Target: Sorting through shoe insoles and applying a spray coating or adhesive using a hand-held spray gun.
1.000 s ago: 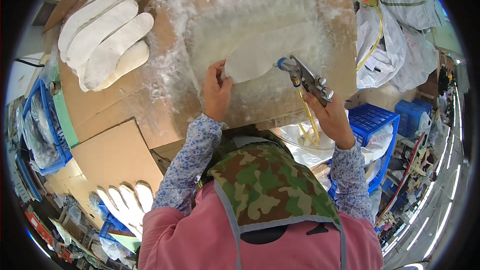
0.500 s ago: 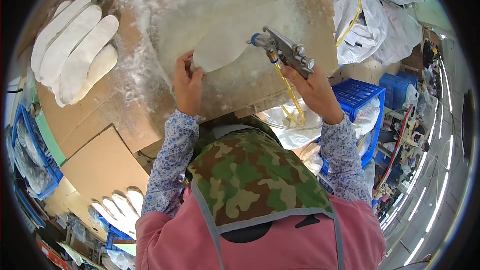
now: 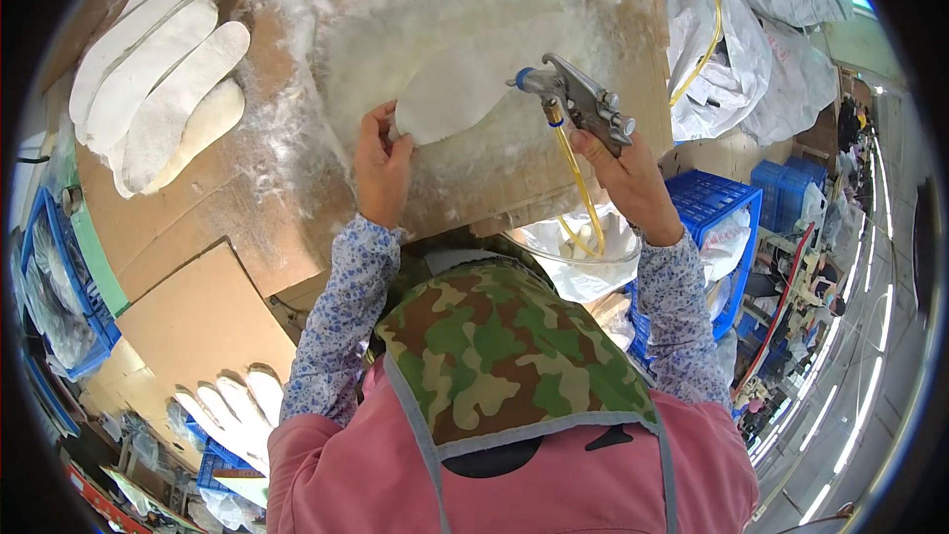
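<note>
A white insole (image 3: 450,94) lies on the fibre-covered cardboard, its near left end pinched between the thumb and fingers of my left hand (image 3: 384,166). My right hand (image 3: 633,183) is wrapped round the handle of a metal spray gun (image 3: 583,104). The blue-ringed nozzle of the gun points left, over the right end of the insole. From the gun's underside a yellow hose (image 3: 581,183) hangs down toward the table edge. Part of the insole's far end blends into the pale spray patch, so its outline there is hard to tell.
Several white insoles (image 3: 163,89) lie overlapping at the left of the cardboard worktop (image 3: 267,237). More insoles (image 3: 237,400) stand at lower left by a cardboard sheet (image 3: 208,321). Right of me are a blue crate (image 3: 707,188) and white plastic bags (image 3: 717,49); a lined tub (image 3: 583,252) sits below the table edge.
My right hand has drawn the spray gun slightly to the right. The left hand keeps its pinch on the insole. The whole view has shifted a little.
</note>
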### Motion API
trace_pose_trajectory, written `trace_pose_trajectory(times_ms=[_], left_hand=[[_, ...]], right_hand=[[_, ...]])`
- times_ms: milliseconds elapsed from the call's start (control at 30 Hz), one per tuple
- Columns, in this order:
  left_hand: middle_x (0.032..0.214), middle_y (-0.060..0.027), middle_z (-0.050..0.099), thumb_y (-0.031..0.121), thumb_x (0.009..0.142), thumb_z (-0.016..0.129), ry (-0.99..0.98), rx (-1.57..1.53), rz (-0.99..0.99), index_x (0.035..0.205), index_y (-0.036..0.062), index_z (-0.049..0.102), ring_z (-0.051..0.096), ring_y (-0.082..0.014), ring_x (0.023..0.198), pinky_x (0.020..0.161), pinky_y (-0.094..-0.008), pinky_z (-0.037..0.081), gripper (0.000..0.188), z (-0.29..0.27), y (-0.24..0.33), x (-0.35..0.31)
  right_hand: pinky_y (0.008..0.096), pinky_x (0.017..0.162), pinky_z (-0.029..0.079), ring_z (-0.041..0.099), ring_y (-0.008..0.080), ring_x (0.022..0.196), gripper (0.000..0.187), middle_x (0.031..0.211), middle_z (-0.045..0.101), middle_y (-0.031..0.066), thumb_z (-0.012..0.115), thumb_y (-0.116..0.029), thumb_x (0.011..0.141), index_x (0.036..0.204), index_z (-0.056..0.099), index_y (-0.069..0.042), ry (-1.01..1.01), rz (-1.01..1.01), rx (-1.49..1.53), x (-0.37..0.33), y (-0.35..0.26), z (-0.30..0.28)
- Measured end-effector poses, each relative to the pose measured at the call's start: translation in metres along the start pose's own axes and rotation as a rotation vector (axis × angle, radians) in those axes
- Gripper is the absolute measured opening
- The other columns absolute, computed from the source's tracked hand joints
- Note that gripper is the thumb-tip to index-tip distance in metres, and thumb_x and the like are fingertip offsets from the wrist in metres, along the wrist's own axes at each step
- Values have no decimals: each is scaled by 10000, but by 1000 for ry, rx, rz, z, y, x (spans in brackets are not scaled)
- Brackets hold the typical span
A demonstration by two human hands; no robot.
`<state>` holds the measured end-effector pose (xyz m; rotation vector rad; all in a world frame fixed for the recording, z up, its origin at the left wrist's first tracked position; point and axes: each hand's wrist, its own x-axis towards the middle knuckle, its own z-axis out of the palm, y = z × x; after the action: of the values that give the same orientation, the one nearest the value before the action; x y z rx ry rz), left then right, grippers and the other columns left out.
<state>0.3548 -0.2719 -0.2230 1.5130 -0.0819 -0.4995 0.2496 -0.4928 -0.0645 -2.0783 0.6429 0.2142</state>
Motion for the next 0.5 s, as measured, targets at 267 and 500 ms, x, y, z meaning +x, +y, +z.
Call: trace_pose_trajectory(times_ms=[267,500], left_hand=[[1020,-69,542,-69,814,494,15,-13,-35,1198,-12,470,520,-122,865,724,-244,446,389,0,2,-1],[1068,-80,545,-76,809,486,9,-77,-23,1204,-12,467,528,-144,942,791,-253,439,400,1,-1,-1]], right_hand=[[340,564,395,480,171,604,305,665,552,91,611,-290,882,952,631,6,104,39,-125,10,18,-11],[315,607,424,530,156,653,318,705,596,67,609,-297,887,932,622,17,187,-12,-27,21,34,-21]])
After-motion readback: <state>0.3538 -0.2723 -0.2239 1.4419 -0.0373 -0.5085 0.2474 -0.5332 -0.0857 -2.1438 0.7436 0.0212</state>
